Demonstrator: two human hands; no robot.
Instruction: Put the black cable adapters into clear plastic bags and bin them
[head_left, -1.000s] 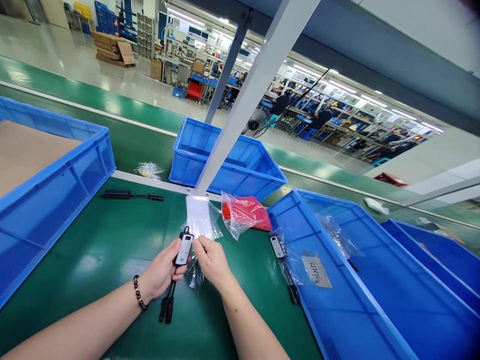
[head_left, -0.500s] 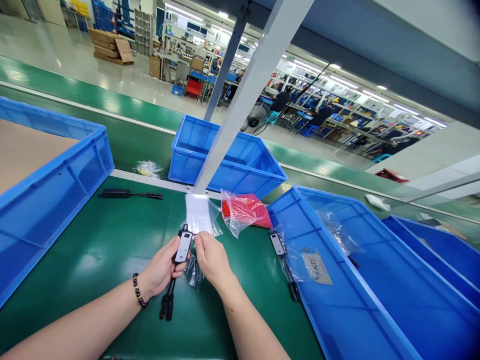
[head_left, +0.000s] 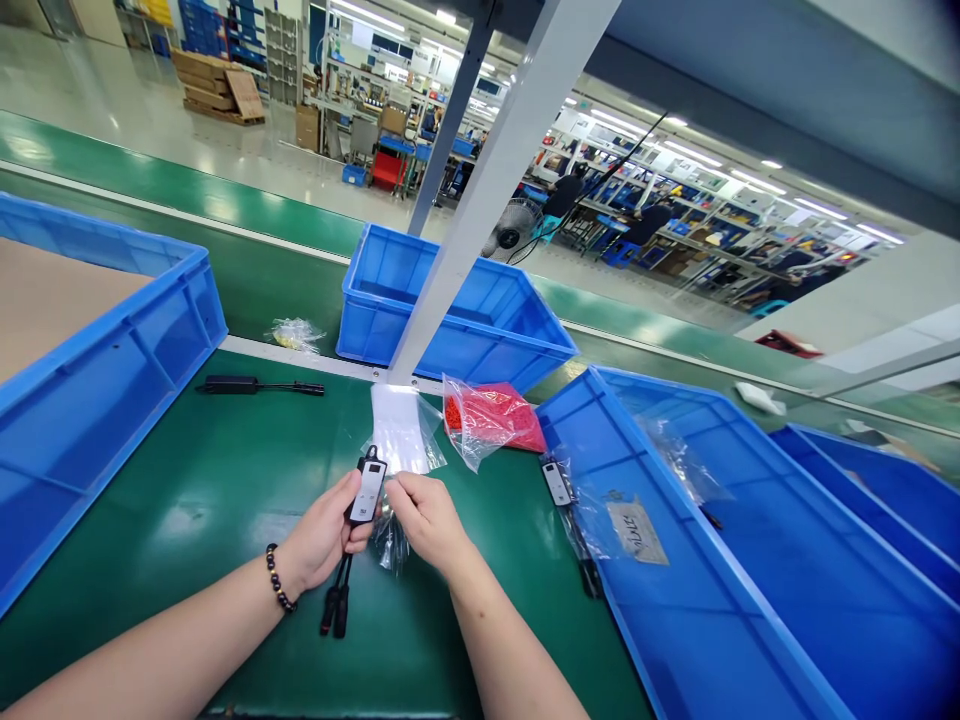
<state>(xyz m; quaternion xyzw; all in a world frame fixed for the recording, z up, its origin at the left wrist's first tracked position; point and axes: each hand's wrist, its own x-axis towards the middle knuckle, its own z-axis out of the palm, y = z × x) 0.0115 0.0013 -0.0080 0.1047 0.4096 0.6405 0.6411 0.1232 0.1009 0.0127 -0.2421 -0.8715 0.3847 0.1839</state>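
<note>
My left hand (head_left: 328, 535) is closed round a small black electronic module (head_left: 367, 490) with a light grey face and a dark window near its upper end. Two short black cables with connectors (head_left: 335, 608) hang below that hand. My right hand (head_left: 429, 522) has its fingers curled and pinched close to the module's right side; what they hold, if anything, is hidden. Crumpled clear plastic (head_left: 391, 545) lies between and below the hands. Just beyond the module are a white sheet (head_left: 397, 425) and clear film.
A dark cabled module (head_left: 231, 385) lies at left. A bag with red contents (head_left: 491, 420) is by the post (head_left: 487, 180). Blue bins stand left (head_left: 112, 345), behind (head_left: 457, 345) and right (head_left: 675, 590). A bagged grey-faced module (head_left: 556, 485) leans by the right bin.
My right hand's fingertips have shifted slightly down along the module's right side and curled in more. My left hand keeps its hold on the module. The view has tilted slightly.
</note>
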